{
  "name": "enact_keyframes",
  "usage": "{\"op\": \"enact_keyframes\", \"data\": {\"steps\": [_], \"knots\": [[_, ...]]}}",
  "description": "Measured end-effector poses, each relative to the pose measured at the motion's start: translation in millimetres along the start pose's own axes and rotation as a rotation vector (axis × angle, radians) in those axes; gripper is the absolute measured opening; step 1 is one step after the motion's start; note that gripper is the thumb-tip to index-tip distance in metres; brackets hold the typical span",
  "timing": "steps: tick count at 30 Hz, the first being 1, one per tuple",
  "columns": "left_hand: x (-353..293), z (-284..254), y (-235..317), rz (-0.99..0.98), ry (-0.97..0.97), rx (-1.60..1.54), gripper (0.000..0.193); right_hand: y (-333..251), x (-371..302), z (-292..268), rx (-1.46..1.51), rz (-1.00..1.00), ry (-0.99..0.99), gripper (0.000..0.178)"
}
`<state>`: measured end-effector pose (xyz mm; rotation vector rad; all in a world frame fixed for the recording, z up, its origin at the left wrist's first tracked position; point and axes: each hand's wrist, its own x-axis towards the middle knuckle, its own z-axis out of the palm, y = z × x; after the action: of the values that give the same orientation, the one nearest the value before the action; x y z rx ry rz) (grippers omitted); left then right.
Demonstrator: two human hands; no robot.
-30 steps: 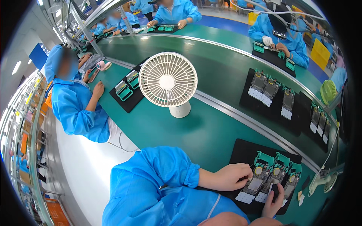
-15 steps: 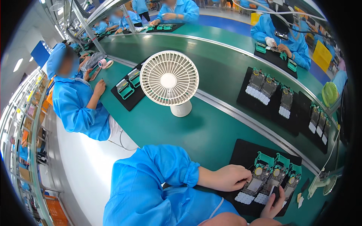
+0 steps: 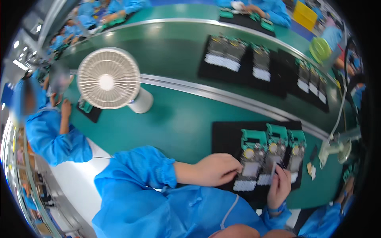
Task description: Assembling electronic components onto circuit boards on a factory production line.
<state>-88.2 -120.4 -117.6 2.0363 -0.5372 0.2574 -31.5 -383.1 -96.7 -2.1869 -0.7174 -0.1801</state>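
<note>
Three circuit boards with green plastic frames at their far ends lie side by side on a black mat (image 3: 226, 137): a left board (image 3: 251, 168), a middle board (image 3: 275, 152) and a right board (image 3: 296, 158). My left hand (image 3: 216, 168) is closed, thumb and fingers pinched at the left board's left edge; anything between the fingertips is hidden. In my right hand (image 3: 280, 189) is a small flat piece (image 3: 274, 168), dark with a pale grey edge, tilted over the middle board. Motion blur hides its exact kind.
A white fan (image 3: 109, 79) stands left on the green bench. Beyond the metal rail, black mats (image 3: 274, 85) carry more boards. Small scraps (image 3: 311, 170) and a white clamp-like fixture (image 3: 327, 152) are at right. Co-workers in blue sit left (image 3: 59, 131) and across.
The whole view has swung, shifting the bench and fan leftward. My right hand has moved slightly up and left over the middle board, tilting the flat piece. My left hand stays at the left board.
</note>
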Motion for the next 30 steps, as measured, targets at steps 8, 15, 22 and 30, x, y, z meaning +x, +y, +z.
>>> {"op": "enact_keyframes", "data": {"steps": [8,15,22,30], "knots": [[13.7,-9.8,11.5,-0.166,-0.148,0.036,0.014,-13.0,-20.1,2.3,-0.038,-0.112,-0.012,0.033],[18.6,-4.3,8.2,-0.048,-0.158,0.084,0.021,-7.9,-28.4,17.3,-0.184,-0.105,-0.007,0.034],[25.3,-9.9,8.9,0.016,-0.316,0.188,0.021,-5.8,-23.6,23.8,-0.297,0.019,0.099,0.039],[19.9,-7.4,5.1,0.059,-0.247,0.168,0.025,-3.4,-20.0,17.6,-0.464,0.102,0.158,0.038]]}}
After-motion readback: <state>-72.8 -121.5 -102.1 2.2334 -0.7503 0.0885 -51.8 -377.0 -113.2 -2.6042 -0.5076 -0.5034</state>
